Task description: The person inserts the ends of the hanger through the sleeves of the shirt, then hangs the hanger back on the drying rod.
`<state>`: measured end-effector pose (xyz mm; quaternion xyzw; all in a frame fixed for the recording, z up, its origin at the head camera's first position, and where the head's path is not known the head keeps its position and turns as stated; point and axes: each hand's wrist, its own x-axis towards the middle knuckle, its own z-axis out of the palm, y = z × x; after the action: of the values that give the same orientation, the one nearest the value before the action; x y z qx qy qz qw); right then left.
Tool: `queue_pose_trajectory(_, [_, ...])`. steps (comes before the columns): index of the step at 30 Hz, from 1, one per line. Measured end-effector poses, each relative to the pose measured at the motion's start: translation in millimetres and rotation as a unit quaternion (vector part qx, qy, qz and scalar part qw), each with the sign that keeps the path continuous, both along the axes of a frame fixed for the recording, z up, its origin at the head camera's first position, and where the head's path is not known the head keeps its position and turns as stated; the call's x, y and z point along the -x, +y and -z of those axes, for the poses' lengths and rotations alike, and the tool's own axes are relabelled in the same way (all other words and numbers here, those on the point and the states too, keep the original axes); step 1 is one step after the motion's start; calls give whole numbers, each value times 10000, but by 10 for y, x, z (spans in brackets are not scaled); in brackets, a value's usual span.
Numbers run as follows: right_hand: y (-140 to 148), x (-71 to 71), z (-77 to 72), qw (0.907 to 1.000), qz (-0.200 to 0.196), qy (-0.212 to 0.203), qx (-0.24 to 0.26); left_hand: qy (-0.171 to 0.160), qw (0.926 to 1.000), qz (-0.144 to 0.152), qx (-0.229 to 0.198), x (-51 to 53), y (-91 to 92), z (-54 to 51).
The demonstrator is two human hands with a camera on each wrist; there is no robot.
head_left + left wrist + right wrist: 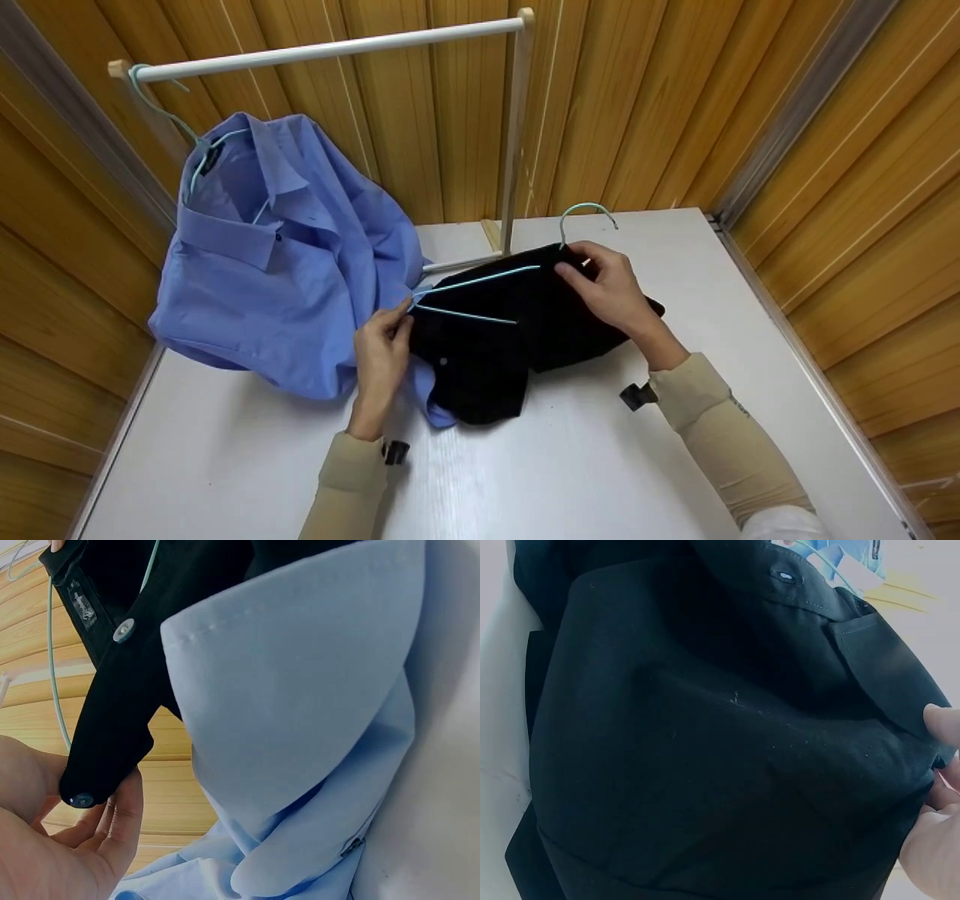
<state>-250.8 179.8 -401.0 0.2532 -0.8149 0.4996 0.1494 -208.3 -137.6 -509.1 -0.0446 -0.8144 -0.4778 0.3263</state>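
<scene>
A black shirt [480, 367] with a collar and buttons is held up over the white table, a thin light-green wire hanger [480, 279] partly inside it. My left hand [381, 352] pinches the shirt's edge by the hanger's left end. In the left wrist view, that hand [82, 840] has a buttoned tip of black cloth between thumb and fingers. On the other side, my right hand [611, 289] pinches the shirt close below the hanger hook [587, 205]. Folds of black cloth hide part of the hanger. The right wrist view shows the right thumb [941, 724] pressing on the cloth.
At the left a blue shirt [277, 300] hangs on another wire hanger [169, 112] from the white rail [330, 49] of a small rack. Its lower part reaches the table [480, 480] and passes beneath the black shirt. Wood-panelled walls [637, 97] enclose the table.
</scene>
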Motion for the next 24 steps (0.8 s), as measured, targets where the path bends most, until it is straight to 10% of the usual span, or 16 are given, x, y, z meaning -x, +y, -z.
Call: queue_pose_trajectory(24, [56, -2, -52, 9995, -136, 223, -201, -621, 9972, -230, 358, -4, -37, -30])
